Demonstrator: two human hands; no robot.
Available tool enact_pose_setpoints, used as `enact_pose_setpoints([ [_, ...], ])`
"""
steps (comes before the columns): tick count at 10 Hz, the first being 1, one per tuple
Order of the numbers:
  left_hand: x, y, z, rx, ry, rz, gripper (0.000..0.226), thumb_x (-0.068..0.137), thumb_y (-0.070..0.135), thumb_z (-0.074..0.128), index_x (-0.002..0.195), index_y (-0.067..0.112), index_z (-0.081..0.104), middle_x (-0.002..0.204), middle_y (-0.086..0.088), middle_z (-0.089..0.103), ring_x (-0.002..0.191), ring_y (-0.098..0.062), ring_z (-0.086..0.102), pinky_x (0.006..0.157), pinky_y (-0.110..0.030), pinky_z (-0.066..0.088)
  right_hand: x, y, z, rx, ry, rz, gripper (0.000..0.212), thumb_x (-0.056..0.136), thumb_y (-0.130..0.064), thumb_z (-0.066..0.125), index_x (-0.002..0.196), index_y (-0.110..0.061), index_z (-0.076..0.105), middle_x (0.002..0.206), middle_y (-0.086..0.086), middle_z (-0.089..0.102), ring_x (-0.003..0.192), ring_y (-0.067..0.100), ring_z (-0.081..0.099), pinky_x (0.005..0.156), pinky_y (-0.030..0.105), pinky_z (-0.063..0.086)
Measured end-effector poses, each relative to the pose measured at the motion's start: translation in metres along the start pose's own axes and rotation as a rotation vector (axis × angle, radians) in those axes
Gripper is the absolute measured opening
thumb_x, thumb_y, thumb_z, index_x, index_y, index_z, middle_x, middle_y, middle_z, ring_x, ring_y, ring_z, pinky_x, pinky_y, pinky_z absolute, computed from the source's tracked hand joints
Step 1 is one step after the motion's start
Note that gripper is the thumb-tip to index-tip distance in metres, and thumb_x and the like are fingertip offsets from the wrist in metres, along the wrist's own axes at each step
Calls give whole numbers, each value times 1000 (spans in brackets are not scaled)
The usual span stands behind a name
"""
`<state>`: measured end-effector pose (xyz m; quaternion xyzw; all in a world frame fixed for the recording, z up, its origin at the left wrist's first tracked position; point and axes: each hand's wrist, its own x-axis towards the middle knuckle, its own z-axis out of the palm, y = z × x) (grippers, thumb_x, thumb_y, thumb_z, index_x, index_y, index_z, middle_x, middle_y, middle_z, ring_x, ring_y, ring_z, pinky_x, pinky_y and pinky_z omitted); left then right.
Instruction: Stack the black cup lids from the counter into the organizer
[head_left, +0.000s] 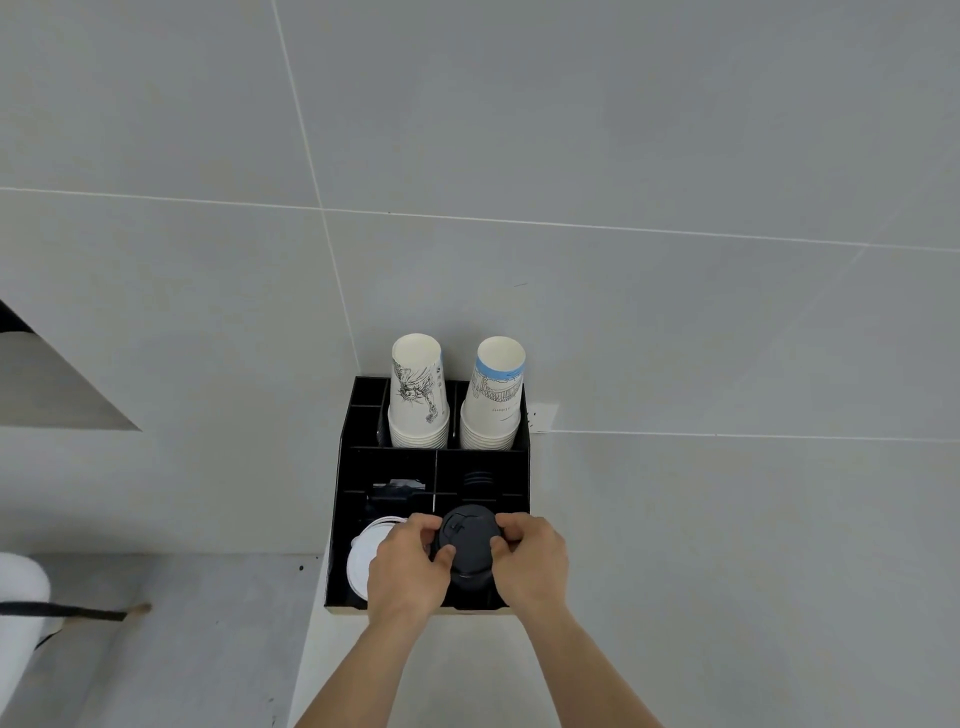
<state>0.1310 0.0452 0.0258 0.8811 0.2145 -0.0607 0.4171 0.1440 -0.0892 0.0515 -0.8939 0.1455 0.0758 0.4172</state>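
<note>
A stack of black cup lids (469, 545) sits in the front right compartment of the black organizer (340, 499). My left hand (410, 566) grips the stack from the left and my right hand (530, 558) grips it from the right, thumbs pressed on the top lid. The lower part of the stack is hidden between my hands. More black lids (479, 478) lie in the compartment behind.
White lids (363, 556) fill the front left compartment, partly under my left hand. Two stacks of upturned paper cups (418, 395) (493, 397) stand at the organizer's back against the grey tiled wall. A white roll (21, 608) stands on the counter at the left edge.
</note>
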Motion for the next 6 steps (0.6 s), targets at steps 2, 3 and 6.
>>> enact_pose_setpoints([
  [2,3,1,0,50,-21,14,28,85,27,70,113,29,64,99,10,69,88,-14,66,75,-27,50,3,3,0,-40,-1,-5,25,87,-14,65,110,-22,71,84,-5,69,80,16,64,73,23,46],
  [3,1,2,-1,124,-26,47,29,87,31,67,115,30,61,100,8,66,86,-15,64,74,-29,51,3,6,3,-87,-14,-13,29,88,-19,63,117,-25,67,100,-3,71,93,18,67,77,27,50],
  [6,-12,13,-16,203,63,149,41,90,35,62,129,28,53,117,8,61,107,-14,59,80,-28,52,4,12,-15,-101,19,-78,36,89,-38,59,122,-24,62,109,-2,67,98,18,65,88,32,52],
])
